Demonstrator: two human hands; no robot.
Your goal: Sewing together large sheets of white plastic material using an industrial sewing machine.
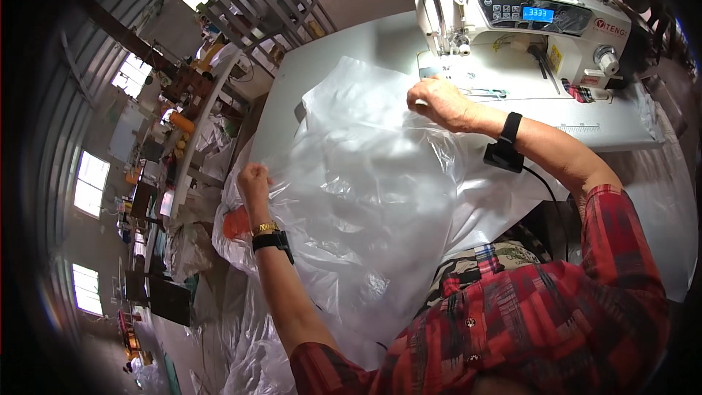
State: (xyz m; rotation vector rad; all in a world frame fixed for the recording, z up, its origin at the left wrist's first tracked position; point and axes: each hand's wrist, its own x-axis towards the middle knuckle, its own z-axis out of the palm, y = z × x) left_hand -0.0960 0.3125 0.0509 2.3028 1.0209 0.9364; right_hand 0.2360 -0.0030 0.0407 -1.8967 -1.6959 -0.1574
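A large sheet of clear, thin plastic (365, 205) spreads over the grey sewing table and hangs down over its front edge toward my lap. My left hand (254, 183) is closed, pinching the sheet along its left side. Up at the right, my right hand (442, 104) has its fingers curled together on the sheet's upper right edge, just in front of the needle area. The plastic lies wrinkled between the two hands. Close behind my right hand stands a white sewing machine (526, 18) with a lit blue display.
A small metal tool (486, 93) lies on the machine bed, right of my right hand. An orange-red patch (236, 223) shows through plastic beside my left wrist. Grey metal frames (267, 7) stand beyond the table. Cluttered benches line the left wall. A black cable (552, 197) hangs from my right wrist.
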